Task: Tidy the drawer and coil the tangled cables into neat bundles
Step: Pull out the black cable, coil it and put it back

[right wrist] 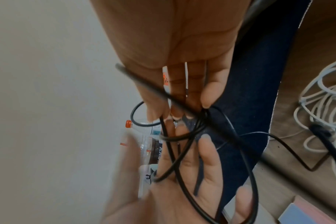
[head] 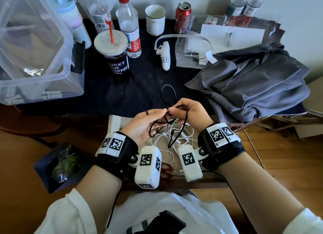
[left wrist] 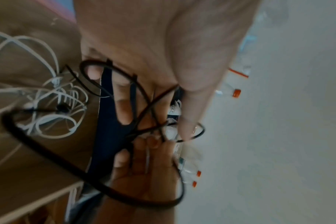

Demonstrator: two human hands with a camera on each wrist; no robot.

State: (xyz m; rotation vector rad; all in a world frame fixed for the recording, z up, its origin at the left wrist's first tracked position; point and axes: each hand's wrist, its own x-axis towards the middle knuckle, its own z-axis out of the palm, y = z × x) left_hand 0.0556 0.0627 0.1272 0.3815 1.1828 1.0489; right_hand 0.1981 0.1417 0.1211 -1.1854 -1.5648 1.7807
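Above the drawer, both hands pinch the black cable; left hand, right hand. Keep loops even; don't snag the white cables.

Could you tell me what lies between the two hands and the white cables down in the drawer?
In the head view, only hanging loops of the black cable, pinched by the left hand and right hand, dangle over the white cables; nothing else lies between.
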